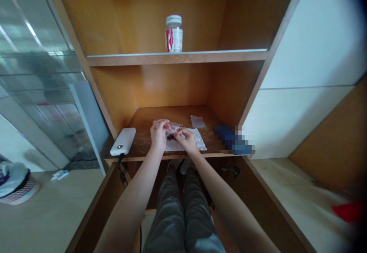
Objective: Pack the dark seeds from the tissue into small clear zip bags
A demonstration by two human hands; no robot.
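My left hand (159, 132) and my right hand (186, 139) meet over a white sheet (197, 140) lying on the lower wooden shelf (149, 117). Both hands pinch a small clear plastic bag (174, 126) held between them. A small dark pile (171, 136) lies on the sheet just under my fingers. Whether either hand also pinches any of the dark bits I cannot make out.
A second small clear bag (197, 121) lies further back on the shelf. A white power bank (123, 141) with a dark cable sits at the left, a blurred blue object (233, 140) at the right. A white-capped jar (173, 34) stands on the upper shelf.
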